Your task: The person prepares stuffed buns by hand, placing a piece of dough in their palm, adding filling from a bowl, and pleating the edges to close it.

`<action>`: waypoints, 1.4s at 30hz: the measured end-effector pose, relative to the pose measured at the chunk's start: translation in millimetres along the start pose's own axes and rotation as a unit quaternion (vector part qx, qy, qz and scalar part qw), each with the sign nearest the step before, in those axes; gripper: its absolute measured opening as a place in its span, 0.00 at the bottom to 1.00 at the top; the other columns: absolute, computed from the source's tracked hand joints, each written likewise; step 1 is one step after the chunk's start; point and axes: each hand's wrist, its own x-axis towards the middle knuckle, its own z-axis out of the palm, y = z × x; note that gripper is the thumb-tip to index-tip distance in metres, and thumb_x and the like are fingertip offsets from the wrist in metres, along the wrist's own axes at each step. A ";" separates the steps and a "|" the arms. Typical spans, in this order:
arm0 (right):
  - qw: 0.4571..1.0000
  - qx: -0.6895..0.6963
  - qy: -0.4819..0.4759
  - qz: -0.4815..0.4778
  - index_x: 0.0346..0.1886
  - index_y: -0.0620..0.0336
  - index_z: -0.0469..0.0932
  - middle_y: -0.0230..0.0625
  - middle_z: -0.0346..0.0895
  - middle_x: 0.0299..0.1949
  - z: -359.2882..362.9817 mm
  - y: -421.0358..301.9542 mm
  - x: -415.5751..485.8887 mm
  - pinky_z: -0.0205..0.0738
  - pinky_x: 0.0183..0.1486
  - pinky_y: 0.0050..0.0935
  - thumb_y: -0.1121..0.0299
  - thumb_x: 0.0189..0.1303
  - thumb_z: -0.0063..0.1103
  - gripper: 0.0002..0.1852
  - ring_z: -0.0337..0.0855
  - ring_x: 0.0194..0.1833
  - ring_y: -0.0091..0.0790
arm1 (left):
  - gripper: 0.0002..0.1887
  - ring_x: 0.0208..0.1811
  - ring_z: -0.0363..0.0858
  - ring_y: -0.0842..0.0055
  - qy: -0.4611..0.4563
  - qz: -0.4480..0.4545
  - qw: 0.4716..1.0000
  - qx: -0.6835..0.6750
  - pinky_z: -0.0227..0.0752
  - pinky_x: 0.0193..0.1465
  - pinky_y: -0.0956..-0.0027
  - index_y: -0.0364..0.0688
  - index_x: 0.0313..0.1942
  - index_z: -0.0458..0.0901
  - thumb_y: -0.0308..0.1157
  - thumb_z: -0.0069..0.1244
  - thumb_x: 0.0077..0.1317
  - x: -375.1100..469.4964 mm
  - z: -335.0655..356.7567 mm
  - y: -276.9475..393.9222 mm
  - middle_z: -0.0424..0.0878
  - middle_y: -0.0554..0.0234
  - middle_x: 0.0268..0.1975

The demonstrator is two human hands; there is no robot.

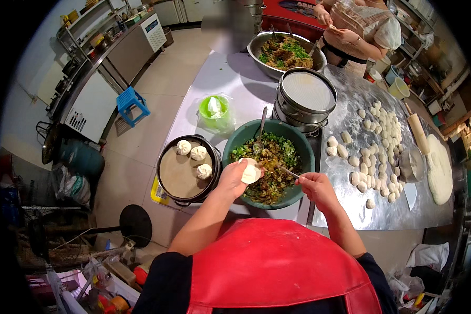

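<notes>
My left hand (233,177) holds a round flat dough wrapper (251,171) over the near left rim of a green basin (309,157). Inside the basin is a chopped filling (272,192) with green onion. My right hand (316,187) grips the handle of a thin metal utensil (288,171), whose far end carries filling beside the wrapper. A metal spoon (263,125) leans in the filling at the back. Left of the basin, a round steamer (180,180) bears three pleated buns, one of them a bun (204,171) near its right side.
Stacked steamers (308,90) stand behind the basin, near a large steel bowl of filling (255,59). Dough pieces (371,157), a rolling pin (418,133) and a dough slab (439,172) lie on the steel table to the right. A green container (216,121) sits at left. Another person (353,35) works opposite.
</notes>
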 end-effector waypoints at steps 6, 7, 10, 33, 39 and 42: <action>0.785 -0.476 0.139 -0.371 0.30 0.64 0.72 0.40 0.71 0.17 32.8 8.0 -4.9 0.64 0.20 0.37 0.73 0.51 0.50 0.05 0.74 0.21 0.42 | 0.23 0.53 0.66 0.55 -0.009 -0.007 0.995 -0.104 0.63 0.56 0.52 0.26 0.53 0.56 0.39 0.20 0.70 19.1 27.4 6.4 0.66 0.41 0.52; 0.760 -0.521 0.129 -0.367 0.29 0.63 0.71 0.39 0.72 0.17 37.6 8.6 -5.5 0.65 0.21 0.36 0.74 0.49 0.50 0.04 0.75 0.21 0.41 | 0.24 0.53 0.67 0.53 0.005 -0.024 0.994 -0.104 0.63 0.55 0.52 0.26 0.53 0.56 0.40 0.19 0.70 18.6 29.5 9.8 0.65 0.39 0.51; 0.682 -0.627 0.096 -0.363 0.28 0.62 0.66 0.37 0.71 0.20 48.8 11.0 -9.7 0.70 0.23 0.34 0.76 0.43 0.49 0.07 0.76 0.23 0.37 | 0.27 0.49 0.67 0.49 0.018 -0.062 0.991 -0.121 0.64 0.54 0.49 0.23 0.52 0.52 0.42 0.16 0.69 22.5 26.3 13.9 0.64 0.31 0.48; 0.761 -0.492 0.155 -0.395 0.24 0.60 0.65 0.39 0.71 0.18 51.7 12.4 -10.2 0.65 0.20 0.38 0.75 0.46 0.52 0.05 0.75 0.21 0.41 | 0.21 0.41 0.74 0.59 -0.034 -0.006 0.997 -0.063 0.73 0.45 0.58 0.29 0.46 0.65 0.42 0.35 0.67 9.3 21.1 8.5 0.72 0.46 0.41; 0.790 -0.456 0.150 -0.382 0.27 0.60 0.67 0.42 0.69 0.18 50.3 6.2 -13.0 0.64 0.21 0.38 0.76 0.47 0.52 0.05 0.73 0.21 0.45 | 0.15 0.41 0.75 0.61 -0.057 0.034 0.997 -0.029 0.73 0.46 0.59 0.27 0.43 0.67 0.33 0.41 0.64 3.4 22.6 7.6 0.74 0.48 0.41; 0.796 -0.443 0.157 -0.381 0.27 0.59 0.68 0.42 0.69 0.17 51.1 4.6 -13.0 0.64 0.21 0.37 0.76 0.47 0.52 0.05 0.73 0.21 0.46 | 0.12 0.43 0.76 0.63 -0.057 0.021 0.996 -0.062 0.73 0.46 0.59 0.27 0.42 0.69 0.26 0.42 0.60 6.9 16.8 7.4 0.74 0.48 0.42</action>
